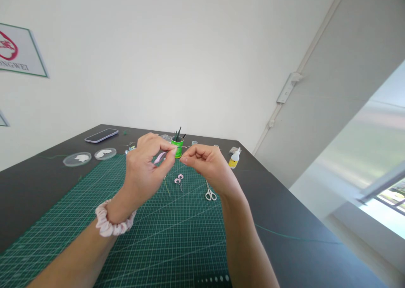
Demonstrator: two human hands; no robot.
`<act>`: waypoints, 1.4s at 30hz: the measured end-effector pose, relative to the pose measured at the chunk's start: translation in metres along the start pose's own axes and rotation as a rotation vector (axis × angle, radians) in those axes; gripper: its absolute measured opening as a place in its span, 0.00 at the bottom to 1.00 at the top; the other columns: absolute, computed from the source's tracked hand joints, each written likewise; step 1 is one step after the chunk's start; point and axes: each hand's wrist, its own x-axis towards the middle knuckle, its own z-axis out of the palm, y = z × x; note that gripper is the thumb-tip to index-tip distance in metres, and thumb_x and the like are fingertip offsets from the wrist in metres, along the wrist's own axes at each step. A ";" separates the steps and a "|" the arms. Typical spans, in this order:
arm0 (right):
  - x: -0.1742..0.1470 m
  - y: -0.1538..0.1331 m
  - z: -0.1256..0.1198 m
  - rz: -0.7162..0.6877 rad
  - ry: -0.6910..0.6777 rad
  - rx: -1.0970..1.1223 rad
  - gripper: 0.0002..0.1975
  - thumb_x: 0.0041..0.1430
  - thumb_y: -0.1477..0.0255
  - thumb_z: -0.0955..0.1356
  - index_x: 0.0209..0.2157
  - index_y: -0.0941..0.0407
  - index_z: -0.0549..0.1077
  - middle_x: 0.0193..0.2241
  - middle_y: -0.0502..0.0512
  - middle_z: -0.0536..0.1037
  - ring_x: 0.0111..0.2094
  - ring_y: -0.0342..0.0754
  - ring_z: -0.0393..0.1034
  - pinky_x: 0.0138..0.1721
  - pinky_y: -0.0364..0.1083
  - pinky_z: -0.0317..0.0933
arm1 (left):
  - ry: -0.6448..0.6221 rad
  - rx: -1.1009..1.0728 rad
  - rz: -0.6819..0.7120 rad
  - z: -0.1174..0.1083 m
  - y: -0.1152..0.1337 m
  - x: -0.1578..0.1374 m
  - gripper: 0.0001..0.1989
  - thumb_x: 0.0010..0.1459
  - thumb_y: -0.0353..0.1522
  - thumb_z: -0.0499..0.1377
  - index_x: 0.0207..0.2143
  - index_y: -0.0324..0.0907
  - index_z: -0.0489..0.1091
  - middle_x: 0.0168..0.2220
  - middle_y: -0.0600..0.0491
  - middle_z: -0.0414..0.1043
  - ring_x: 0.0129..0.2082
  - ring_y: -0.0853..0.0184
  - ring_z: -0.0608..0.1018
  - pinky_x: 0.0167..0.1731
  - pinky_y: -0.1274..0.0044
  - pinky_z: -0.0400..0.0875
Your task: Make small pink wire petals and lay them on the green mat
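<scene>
Head view, your left hand (147, 163) pinching a small pink piece (160, 156) above the gridded green cutting mat (158, 237), your right hand (205, 163) closing fingertips on its thin wire (barely visible), white scissors (210, 194) lying just beyond, dark tabletop (284, 212) edge sitting well right.

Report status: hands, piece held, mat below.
Left hand pinching pink piece, right hand pinched at its tip. Both raised over green mat. Scissors lie below, apart.

We see a small pink petal-shaped piece (160, 156) pinched at fingertip level above the green mat, with a thin wire (166, 186) trailing down from it, slightly curved.
</scene>
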 end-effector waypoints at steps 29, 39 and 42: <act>-0.012 -0.008 0.004 -0.206 0.348 -0.429 0.09 0.58 0.73 0.65 0.23 0.56 0.67 0.15 0.41 0.56 0.18 0.38 0.48 0.21 0.42 0.47 | -0.233 0.057 0.232 -0.002 -0.001 0.001 0.06 0.61 0.25 0.56 0.31 0.41 0.69 0.26 0.56 0.74 0.30 0.68 0.73 0.42 0.68 0.66; -0.004 -0.005 -0.004 -0.055 0.186 -0.088 0.09 0.53 0.71 0.68 0.21 0.56 0.68 0.16 0.43 0.59 0.18 0.38 0.49 0.20 0.42 0.44 | -0.160 -0.055 0.219 -0.002 0.002 0.003 0.07 0.60 0.23 0.56 0.31 0.42 0.69 0.25 0.57 0.73 0.29 0.69 0.73 0.40 0.69 0.67; -0.001 -0.003 -0.007 -0.013 0.092 0.024 0.10 0.52 0.70 0.68 0.21 0.56 0.67 0.16 0.42 0.59 0.19 0.37 0.46 0.20 0.42 0.43 | -0.128 -0.086 0.180 -0.002 0.003 0.003 0.07 0.59 0.23 0.57 0.30 0.42 0.69 0.26 0.57 0.73 0.30 0.69 0.73 0.39 0.70 0.68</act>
